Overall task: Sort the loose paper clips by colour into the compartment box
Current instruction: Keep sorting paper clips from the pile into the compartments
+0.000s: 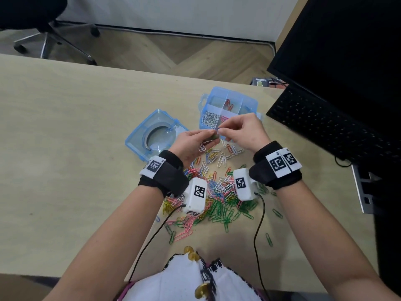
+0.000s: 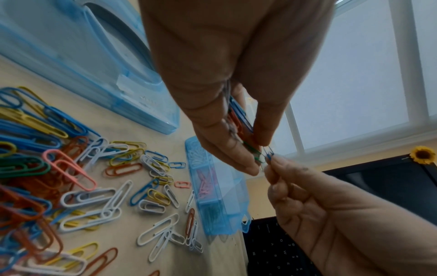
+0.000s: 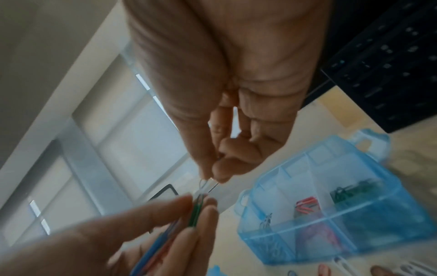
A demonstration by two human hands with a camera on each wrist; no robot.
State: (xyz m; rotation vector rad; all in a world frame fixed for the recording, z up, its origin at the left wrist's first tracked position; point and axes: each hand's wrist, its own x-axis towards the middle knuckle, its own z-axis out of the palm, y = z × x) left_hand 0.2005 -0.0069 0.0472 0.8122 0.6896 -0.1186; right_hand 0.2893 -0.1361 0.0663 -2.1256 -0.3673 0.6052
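A blue compartment box (image 1: pixel 251 101) stands open past my hands, with white clips (image 1: pixel 209 119) front left, red ones (image 1: pixel 228 104) behind and pink beside them. My left hand (image 1: pixel 213 137) pinches a small bundle of mixed clips (image 2: pixel 239 121) between thumb and fingers, just in front of the box. My right hand (image 1: pixel 220 129) pinches one blue clip (image 2: pixel 268 152) at the bundle's tip; its other fingers are curled. In the right wrist view the box (image 3: pixel 378 229) also holds green clips (image 3: pixel 350 192). The loose pile of coloured clips (image 1: pixel 217 196) lies under my wrists.
The box's blue lid (image 1: pixel 154 133) lies flat to the left of my hands. A black keyboard (image 1: pixel 325 124) and monitor (image 1: pixel 347 51) take up the right side. Camera cables (image 1: pixel 257 231) trail back to my body. An office chair (image 1: pixel 43 22) stands beyond the desk's far edge.
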